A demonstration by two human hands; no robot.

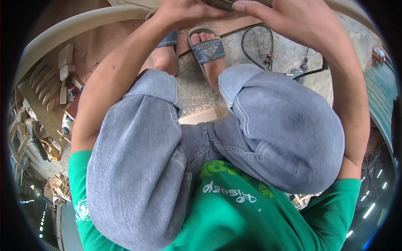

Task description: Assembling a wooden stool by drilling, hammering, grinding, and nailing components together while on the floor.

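Both my hands meet at the upper edge of the picture, where a dark brown curved piece (224, 3) runs between them, mostly cut off. My right hand (289, 20) closes on this piece, its thumb lying along it. My left hand (188, 11) comes in from the other side with its fingers curled under the same piece; the tips are hidden. A pale curved wooden rail (79, 21) arches across the upper left beyond my left forearm. Another curved wooden part (354, 10) bends away past my right forearm.
A black hose (243, 44) and a metal air tool (303, 65) lie on the concrete floor beyond my right knee. Wooden pieces (48, 85) and a small bottle (67, 125) are at the left. A wooden block (201, 116) sits between my legs; a green corrugated sheet (381, 98) stands right.
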